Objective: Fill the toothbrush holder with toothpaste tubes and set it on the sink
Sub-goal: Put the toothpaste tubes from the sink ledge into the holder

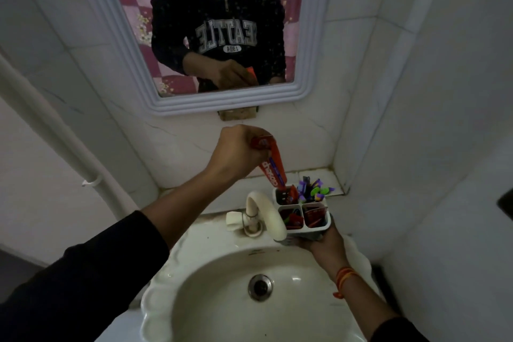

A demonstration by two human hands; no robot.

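A red, flattened toothpaste tube (273, 164) is pinched at its crimped upper end by the fingers of the left hand (236, 151), which are closed tightly around it, and its lower end is entering the rear-left compartment of the white, four-compartment plastic toothbrush holder (302, 209). The holder is cupped from below by the right hand (319, 241), whose fingers are wrapped under its base; it is held just beside the curved white plastic tap (263, 209), above the back edge of the white ceramic sink (211, 283). Coloured toothbrushes (313, 189) occupy the rear-right compartment. The tube is best kept upright and lowered slowly past the tube already there, while the holder is held level so nothing is tipped out.
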